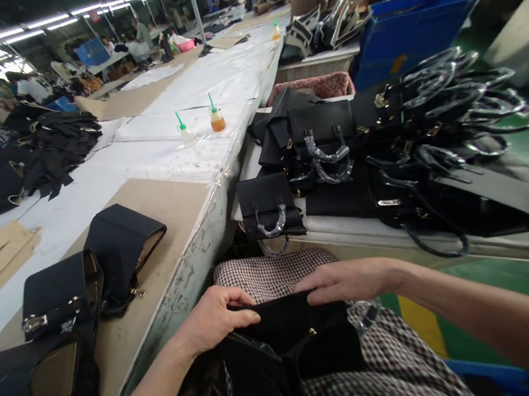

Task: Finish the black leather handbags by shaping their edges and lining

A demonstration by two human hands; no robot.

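A black handbag (294,348) rests on my lap over checked fabric (376,382). My left hand (218,317) curls round the bag's upper left edge, fingers closed on it. My right hand (354,279) lies across the bag's top right edge, fingers pressed down on it. A small gold fitting shows on the bag's front, and a plastic-wrapped handle hangs below it.
A long workbench (187,251) runs along my left with black bag bodies (103,265) and cardboard sheets. Two glue bottles (201,124) stand further up. To the right, a shelf carries finished black handbags (389,157) with wrapped handles. A blue crate (409,32) is behind. Other workers sit far off.
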